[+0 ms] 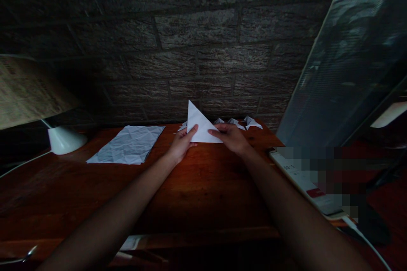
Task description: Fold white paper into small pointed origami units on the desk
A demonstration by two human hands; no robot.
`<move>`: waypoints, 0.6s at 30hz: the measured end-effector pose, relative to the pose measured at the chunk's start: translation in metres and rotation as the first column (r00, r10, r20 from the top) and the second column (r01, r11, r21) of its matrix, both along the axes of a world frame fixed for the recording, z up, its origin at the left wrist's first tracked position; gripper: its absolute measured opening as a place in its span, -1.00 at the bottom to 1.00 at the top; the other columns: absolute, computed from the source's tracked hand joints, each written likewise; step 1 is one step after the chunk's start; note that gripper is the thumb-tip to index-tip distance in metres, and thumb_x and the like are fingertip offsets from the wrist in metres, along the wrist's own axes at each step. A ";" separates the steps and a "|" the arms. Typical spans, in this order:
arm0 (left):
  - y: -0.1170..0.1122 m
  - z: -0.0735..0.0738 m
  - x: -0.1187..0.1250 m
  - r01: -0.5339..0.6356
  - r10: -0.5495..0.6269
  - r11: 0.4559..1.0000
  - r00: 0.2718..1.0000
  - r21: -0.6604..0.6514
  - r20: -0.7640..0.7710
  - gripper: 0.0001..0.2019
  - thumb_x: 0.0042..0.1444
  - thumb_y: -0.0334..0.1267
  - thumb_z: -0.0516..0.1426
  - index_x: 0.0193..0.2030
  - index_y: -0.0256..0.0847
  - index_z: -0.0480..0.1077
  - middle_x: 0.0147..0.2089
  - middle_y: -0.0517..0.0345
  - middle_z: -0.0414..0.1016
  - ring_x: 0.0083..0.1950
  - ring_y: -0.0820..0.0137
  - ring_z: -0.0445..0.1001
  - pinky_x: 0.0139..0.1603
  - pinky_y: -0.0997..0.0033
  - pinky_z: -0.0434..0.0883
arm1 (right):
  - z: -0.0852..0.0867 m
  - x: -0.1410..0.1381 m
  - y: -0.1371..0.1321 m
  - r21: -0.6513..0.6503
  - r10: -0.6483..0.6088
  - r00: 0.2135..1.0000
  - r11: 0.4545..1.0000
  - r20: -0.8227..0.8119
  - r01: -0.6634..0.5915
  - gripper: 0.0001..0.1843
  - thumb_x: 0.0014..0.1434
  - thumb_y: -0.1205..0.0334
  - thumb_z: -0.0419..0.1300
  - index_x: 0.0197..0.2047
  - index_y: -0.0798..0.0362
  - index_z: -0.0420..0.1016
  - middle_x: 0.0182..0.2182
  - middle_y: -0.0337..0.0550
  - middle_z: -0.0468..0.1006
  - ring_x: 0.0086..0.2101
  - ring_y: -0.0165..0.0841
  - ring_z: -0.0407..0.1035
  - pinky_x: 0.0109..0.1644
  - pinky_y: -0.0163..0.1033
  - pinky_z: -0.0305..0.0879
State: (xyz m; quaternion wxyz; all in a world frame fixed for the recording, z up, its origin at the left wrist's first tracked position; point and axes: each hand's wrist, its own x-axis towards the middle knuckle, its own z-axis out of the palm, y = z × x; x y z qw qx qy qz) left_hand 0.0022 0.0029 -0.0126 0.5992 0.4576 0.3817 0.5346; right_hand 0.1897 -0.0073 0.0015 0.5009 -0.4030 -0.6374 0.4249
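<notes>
A white sheet of paper folded into a triangle [201, 126] is held up above the desk, its point upward. My left hand [183, 143] is closed on its left edge, thumb in front and fingers behind. At the lower right corner my right hand [233, 136] pinches it, thumb on the front face. Behind my hands stand several small folded paper shapes [253, 123] near the wall. Another paper shape [182, 126] is partly hidden behind my left hand.
Creased white sheets [127, 146] lie on the wooden desk [203, 194] to the left. Beyond them stands a lamp [65, 139]. A phone [305, 182] with a white cable rests along the right edge. A dark brick wall [203, 59] rises behind the desk.
</notes>
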 end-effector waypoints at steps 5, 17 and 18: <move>-0.001 0.001 0.001 0.026 -0.022 0.999 0.997 -0.045 0.076 -0.62 -0.07 -0.02 0.37 -0.17 -0.21 0.53 -0.19 0.04 0.60 -0.33 0.44 0.50 -0.46 0.55 0.41 | 0.003 -0.002 -0.002 0.015 0.000 1.000 1.000 -0.023 0.001 -0.63 -0.08 -0.07 0.40 -0.32 0.06 0.63 -0.33 -0.18 0.64 -0.33 -0.33 0.45 -0.16 -0.21 0.35; -0.001 0.000 -0.003 0.030 -0.029 0.999 0.997 0.015 -0.076 -0.58 -0.17 -0.01 0.41 -0.21 -0.24 0.58 -0.18 0.00 0.62 -0.24 0.37 0.53 -0.35 0.50 0.43 | 0.004 0.000 -0.002 0.007 -0.052 0.999 0.999 0.002 0.052 -0.74 0.00 0.05 0.33 -0.31 0.06 0.59 -0.31 -0.18 0.63 -0.34 -0.35 0.45 -0.18 -0.23 0.33; 0.000 -0.002 -0.003 0.027 -0.023 0.999 0.994 0.033 -0.106 -0.57 -0.16 0.01 0.40 -0.21 -0.24 0.59 -0.19 0.00 0.62 -0.25 0.37 0.53 -0.35 0.49 0.43 | 0.005 0.001 -0.003 0.016 -0.059 0.998 0.998 0.029 0.058 -0.74 0.02 0.04 0.31 -0.30 0.06 0.59 -0.31 -0.18 0.63 -0.34 -0.35 0.44 -0.19 -0.24 0.32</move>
